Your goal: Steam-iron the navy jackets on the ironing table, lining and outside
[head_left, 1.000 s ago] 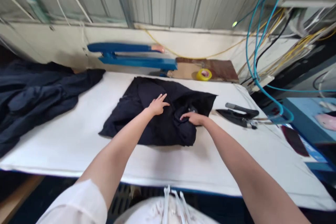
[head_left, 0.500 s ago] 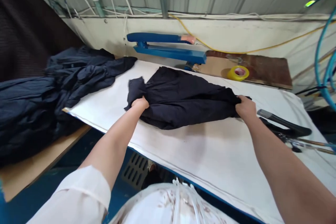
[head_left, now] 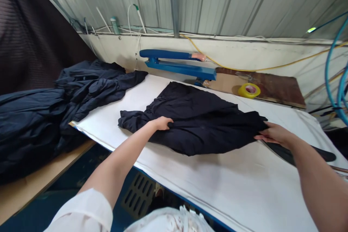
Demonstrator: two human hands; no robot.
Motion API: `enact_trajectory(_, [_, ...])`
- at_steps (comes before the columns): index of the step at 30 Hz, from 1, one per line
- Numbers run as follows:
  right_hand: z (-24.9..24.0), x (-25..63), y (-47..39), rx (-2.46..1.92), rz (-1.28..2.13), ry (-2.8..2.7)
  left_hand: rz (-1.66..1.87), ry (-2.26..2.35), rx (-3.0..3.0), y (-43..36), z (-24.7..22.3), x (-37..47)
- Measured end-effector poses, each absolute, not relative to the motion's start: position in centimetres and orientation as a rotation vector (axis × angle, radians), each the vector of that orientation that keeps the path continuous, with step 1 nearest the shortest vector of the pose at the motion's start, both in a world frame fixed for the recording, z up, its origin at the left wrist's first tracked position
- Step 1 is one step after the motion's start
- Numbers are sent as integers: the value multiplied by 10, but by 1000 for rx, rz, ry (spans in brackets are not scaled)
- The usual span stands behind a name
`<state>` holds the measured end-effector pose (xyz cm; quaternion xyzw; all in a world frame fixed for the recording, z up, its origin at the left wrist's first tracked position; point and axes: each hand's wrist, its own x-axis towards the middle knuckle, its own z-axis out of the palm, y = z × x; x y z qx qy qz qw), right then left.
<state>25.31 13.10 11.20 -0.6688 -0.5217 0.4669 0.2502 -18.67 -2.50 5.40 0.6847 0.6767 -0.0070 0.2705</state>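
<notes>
A dark navy garment (head_left: 201, 127) lies loosely folded and creased across the white padded table (head_left: 217, 181). My left hand (head_left: 163, 123) is closed on its near layer, left of the middle. A gathered end of the cloth sticks out to the left, beyond my left wrist. At the right end, my right hand (head_left: 273, 133) grips the garment's edge between thumb and fingers. What kind of garment it is, I cannot tell. Just beyond my right hand lies what looks like an iron with a black handle (head_left: 323, 153), partly hidden by my forearm.
More dark clothing (head_left: 89, 90) is heaped at the left, over the table end and a brown board (head_left: 51, 177). Along the back stand a blue sleeve-board arm (head_left: 179, 68) and a yellow tape roll (head_left: 249, 90). Blue hoses (head_left: 330, 65) hang at the right.
My left hand has shifted right along the cloth, and its left end now lies flatter and farther left. The right end has spread, with my right hand still on it. The view has tilted up.
</notes>
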Motion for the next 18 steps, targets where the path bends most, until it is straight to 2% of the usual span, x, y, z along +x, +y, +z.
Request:
enact_trajectory(3, [121,256,124,-1750,1421,-1215,-307,1903,1681,-20,49,-189])
enact_trajectory(5, [120,256,121,-1664,1382,-1111,-375,2015,1664,-20,43,-199])
enact_trajectory(14, [108,252,117,-1590,1476,-1045,-389,2199,1640,-1,26,-247])
enact_trajectory(18, [109,262,109,-1776,1553,-1106,-363,2242,1381,11,27,-259])
